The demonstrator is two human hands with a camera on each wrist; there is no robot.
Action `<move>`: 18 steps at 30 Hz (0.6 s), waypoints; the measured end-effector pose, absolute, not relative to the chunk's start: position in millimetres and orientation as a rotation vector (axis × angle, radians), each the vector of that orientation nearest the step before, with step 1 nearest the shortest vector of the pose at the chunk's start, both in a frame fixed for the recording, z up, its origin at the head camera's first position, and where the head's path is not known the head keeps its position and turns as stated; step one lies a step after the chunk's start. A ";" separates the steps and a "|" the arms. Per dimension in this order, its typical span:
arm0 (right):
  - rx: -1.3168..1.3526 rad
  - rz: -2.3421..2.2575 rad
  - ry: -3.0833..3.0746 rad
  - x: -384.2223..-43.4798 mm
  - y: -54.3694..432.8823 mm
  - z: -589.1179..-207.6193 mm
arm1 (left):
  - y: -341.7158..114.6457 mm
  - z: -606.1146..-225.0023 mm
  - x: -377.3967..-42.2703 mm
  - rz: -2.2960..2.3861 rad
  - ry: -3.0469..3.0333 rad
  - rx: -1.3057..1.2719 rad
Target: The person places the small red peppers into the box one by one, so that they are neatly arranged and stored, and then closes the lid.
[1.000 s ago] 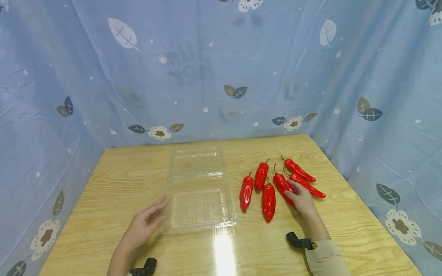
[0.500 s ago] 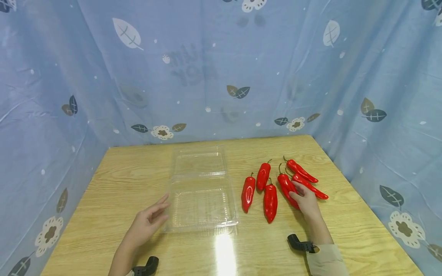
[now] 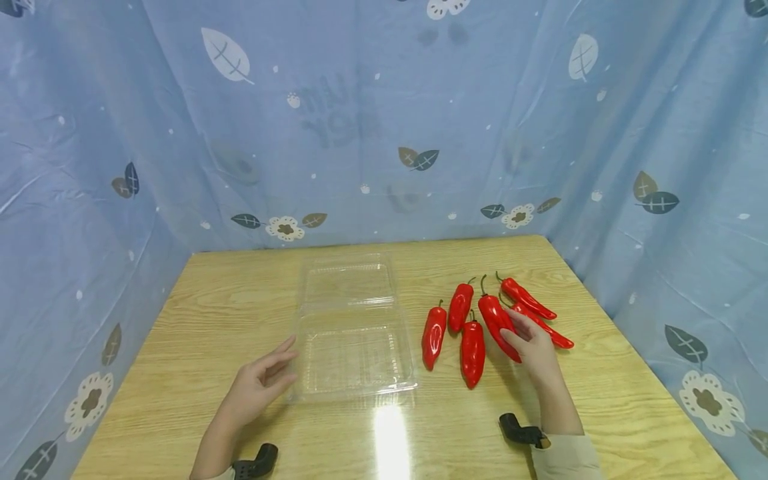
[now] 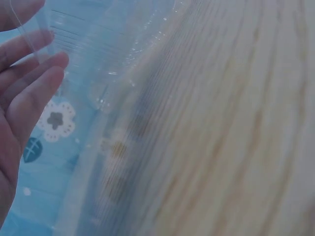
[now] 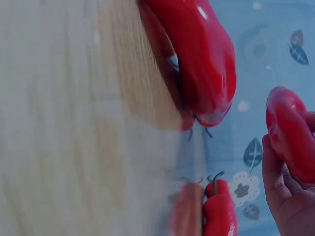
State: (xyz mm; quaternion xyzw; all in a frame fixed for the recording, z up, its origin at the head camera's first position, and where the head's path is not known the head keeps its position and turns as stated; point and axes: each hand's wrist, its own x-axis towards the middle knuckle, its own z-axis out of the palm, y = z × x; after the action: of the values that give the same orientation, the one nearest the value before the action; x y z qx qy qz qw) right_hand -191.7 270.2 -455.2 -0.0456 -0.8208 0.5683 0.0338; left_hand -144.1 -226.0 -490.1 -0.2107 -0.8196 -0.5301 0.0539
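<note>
My right hand (image 3: pixel 536 350) pinches a red chili pepper (image 3: pixel 497 320) between thumb and fingers, its stem pointing away from me. In the right wrist view that pepper (image 5: pixel 290 135) is raised off the table. Three more red peppers lie to its left, the nearest being a plump pepper (image 3: pixel 473 353). Two slimmer ones lie to its right, one of them a pepper (image 3: pixel 528 299) at the back. Beside the left edge of a clear plastic clamshell box (image 3: pixel 384 389), my left hand (image 3: pixel 258 387) has relaxed fingers. In the left wrist view the fingertips (image 4: pixel 60 60) are at the plastic wall; contact is unclear.
The clamshell's lid (image 3: pixel 348 283) lies folded back flat, away from me. Everything stands on a light wooden table (image 3: pixel 228 313). Blue patterned curtains (image 3: pixel 360 133) close off the back and both sides. A black wrist mount (image 3: pixel 519 430) sits on the right forearm.
The right hand has lifted the pepper it grips off the table, its stem end shifting left and away from the two right-hand peppers. The left hand stays beside the box; the head view shifts slightly.
</note>
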 end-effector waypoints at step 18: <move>0.081 1.929 -2.454 -188.8 220.7 -434.6 | -226.6 -489.5 -144.6 -1.627 -2.482 -0.639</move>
State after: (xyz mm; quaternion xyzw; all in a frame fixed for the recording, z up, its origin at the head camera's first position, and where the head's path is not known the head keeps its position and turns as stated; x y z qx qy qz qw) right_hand -188.8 220.7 -434.6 0.0260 -0.7858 0.6178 0.0096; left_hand -144.6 -226.6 -489.5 -0.2103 -0.8165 -0.5351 0.0529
